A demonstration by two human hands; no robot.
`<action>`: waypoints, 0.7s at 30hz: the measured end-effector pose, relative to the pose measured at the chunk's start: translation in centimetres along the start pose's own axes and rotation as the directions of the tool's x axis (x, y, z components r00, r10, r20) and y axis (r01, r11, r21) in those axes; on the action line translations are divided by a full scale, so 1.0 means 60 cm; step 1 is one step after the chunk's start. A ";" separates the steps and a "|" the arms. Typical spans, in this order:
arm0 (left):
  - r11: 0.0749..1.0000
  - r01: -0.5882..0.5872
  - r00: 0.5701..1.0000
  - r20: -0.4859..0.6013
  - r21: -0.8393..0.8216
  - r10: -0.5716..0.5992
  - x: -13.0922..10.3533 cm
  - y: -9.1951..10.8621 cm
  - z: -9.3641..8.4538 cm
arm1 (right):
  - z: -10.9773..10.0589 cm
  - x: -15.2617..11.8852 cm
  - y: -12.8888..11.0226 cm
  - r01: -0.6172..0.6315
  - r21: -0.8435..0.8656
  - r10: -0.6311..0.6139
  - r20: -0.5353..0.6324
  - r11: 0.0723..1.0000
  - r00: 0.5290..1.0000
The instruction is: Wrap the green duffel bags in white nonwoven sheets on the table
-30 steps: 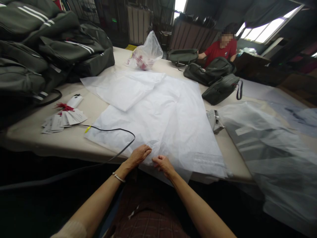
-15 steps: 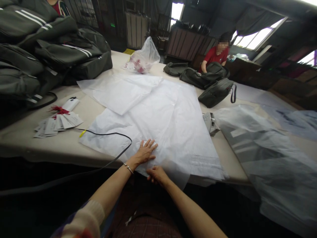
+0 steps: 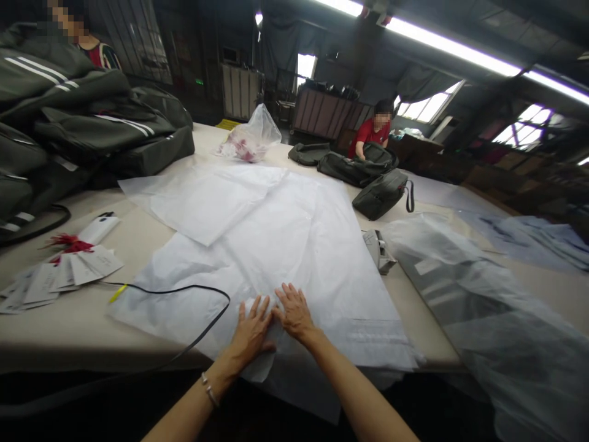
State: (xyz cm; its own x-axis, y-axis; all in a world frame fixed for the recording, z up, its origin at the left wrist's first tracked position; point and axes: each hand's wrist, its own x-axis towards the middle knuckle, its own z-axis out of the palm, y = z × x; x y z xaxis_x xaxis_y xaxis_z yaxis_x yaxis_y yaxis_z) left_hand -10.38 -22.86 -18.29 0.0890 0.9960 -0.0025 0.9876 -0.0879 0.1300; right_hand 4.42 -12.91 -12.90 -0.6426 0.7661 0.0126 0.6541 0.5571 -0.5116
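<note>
Several thin, whitish translucent plastic bags [image 3: 285, 245] lie spread in overlapping layers, their near edges hanging over the table edge. My left hand [image 3: 251, 331] rests on them with its fingers spread, a bangle on the wrist. Right beside it, fingertips close to the left ones, my right hand [image 3: 296, 313] lies flat on the same plastic, fingers stretched out. A small flap of plastic sticks out below my left palm. Across the bags' left part runs a dark cord [image 3: 179, 288] with a yellow piece near its end.
Dark backpacks [image 3: 115, 123] are piled at left, near white tags with red strings [image 3: 73, 270]. A clear bag [image 3: 253, 135] stands at the back. A tape dispenser [image 3: 380, 252] sits right of the sheets, beside a plastic-covered dark item [image 3: 460, 294]. A person in red [image 3: 372, 132] handles dark bags opposite.
My right hand has gone from closed fingers at the bags' near edge to lying open farther up on the plastic. My left hand stays spread on the bags. The view has tilted upward.
</note>
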 end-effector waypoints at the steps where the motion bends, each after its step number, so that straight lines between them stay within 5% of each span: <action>1: 1.000 0.014 1.000 0.005 0.012 -0.014 -0.006 0.000 0.000 | 0.006 0.012 0.014 -0.025 -0.057 0.026 0.022 0.998 0.999; 6: 0.995 0.093 0.995 0.039 0.046 -0.095 -0.033 -0.002 -0.019 | 0.015 0.062 0.069 -0.078 -0.182 0.070 -0.048 0.980 0.996; 9: 0.994 0.104 0.993 0.045 0.017 -0.105 -0.053 -0.015 -0.034 | 0.022 0.084 0.091 -0.039 -0.192 0.045 0.029 0.981 0.999; 11: 0.995 0.103 0.994 0.021 0.002 -0.103 -0.070 -0.033 -0.041 | 0.032 0.091 0.103 -0.053 -0.165 0.059 0.033 0.985 0.998; 16: 0.984 0.177 0.984 -0.021 0.022 -0.176 -0.107 -0.098 -0.054 | 0.051 0.078 0.125 -0.049 -0.048 0.040 -0.174 0.998 0.984; 21: 0.978 0.202 0.978 0.045 0.054 -0.204 -0.110 -0.152 -0.082 | 0.045 0.064 0.131 -0.023 -0.029 0.018 -0.183 0.999 0.983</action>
State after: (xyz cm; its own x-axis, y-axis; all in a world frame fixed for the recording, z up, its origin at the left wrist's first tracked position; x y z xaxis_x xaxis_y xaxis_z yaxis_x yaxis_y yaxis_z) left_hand -20.62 -28.58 -14.55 -0.1088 0.9914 -0.0732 0.9908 0.1141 0.0734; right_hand 6.01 -6.48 -19.21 -0.5469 0.8216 0.1608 0.6802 0.5480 -0.4868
